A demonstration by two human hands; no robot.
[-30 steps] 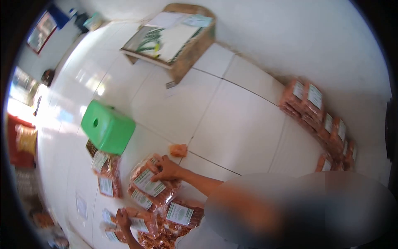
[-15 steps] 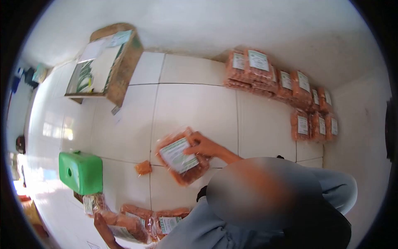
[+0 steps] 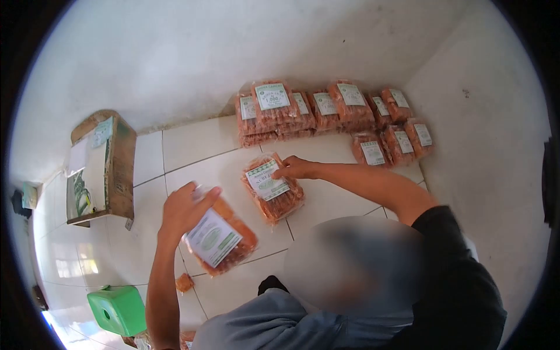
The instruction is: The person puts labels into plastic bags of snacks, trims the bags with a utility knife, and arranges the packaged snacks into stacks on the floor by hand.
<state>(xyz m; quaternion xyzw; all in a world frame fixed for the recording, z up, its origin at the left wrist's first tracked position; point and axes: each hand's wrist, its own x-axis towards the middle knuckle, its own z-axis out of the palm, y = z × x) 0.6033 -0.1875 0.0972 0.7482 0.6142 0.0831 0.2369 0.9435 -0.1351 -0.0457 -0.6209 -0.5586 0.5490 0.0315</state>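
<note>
My left hand [image 3: 188,207] is closed on the top end of a clear plastic pack of orange-brown food [image 3: 242,227]. That pack hangs tilted over the tiles, its white label with a green oval facing up. Further right, my right hand [image 3: 294,168] grips the upper right side of a second pack of orange-brown food [image 3: 286,204], thumb on its green-bordered label. The two packs are side by side, a small gap between them.
Along the wall lie stacked packs [image 3: 274,111], with more packs [image 3: 402,143] toward the right corner. A wooden stand [image 3: 116,169] is at the left, a green plastic stool [image 3: 119,309] at lower left. One small orange packet [image 3: 184,283] rests on the tiled floor [image 3: 233,137].
My right hand has carried its pack toward the stacks by the wall. My left hand has come up from the lower left with another pack. The view has shifted.
</note>
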